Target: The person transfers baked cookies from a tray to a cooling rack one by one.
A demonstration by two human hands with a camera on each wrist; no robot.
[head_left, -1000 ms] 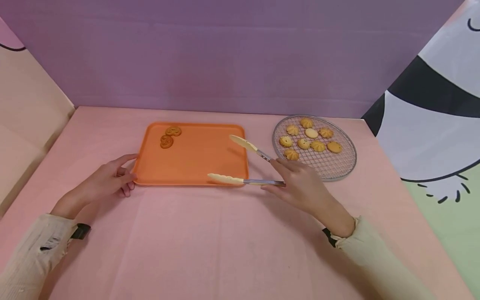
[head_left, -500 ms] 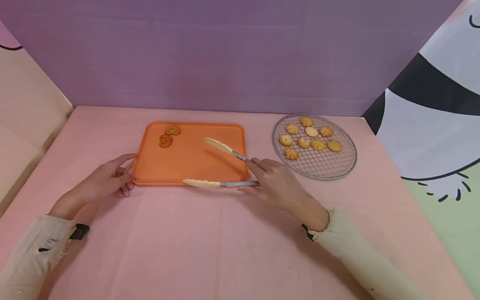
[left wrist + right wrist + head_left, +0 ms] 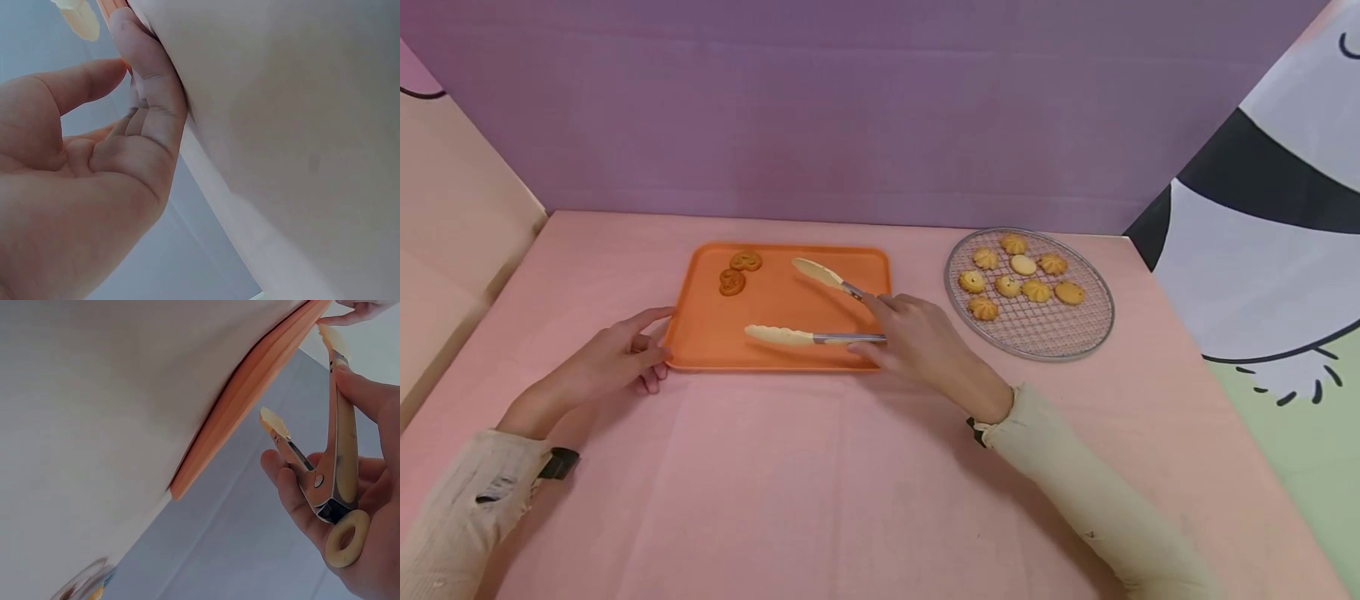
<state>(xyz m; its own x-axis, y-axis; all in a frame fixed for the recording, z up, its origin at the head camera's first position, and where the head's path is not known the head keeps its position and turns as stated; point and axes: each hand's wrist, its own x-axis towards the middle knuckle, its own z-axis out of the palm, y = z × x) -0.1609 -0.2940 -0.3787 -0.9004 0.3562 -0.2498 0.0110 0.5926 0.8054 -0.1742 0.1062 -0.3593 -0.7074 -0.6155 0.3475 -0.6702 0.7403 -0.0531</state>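
In the head view my left hand [image 3: 606, 358] holds the near-left corner of a flat orange tray [image 3: 707, 333], index finger and thumb at its edge. The left wrist view shows that thumb and a finger [image 3: 153, 69] at the tray's rim. My right hand [image 3: 921, 342] grips metal tongs [image 3: 850, 338] with cream-coloured tips. Their arms are spread, with nothing between the tips, over the tray's middle and right. Two brown pretzel-shaped cookies, one [image 3: 746, 262] behind the other [image 3: 732, 282], lie near the tray's far-left corner.
Right of the tray lies a round wire rack [image 3: 1052, 333] bearing several golden cookies, some swirled and some flat, mostly in its far half. A pink cloth [image 3: 760, 483] covers the table. Behind its far edge rises a purple backdrop [image 3: 850, 117].
My right hand has carried the spread tongs leftward, away from the rack side and farther over the tray. The left hand stays at the tray's edge.
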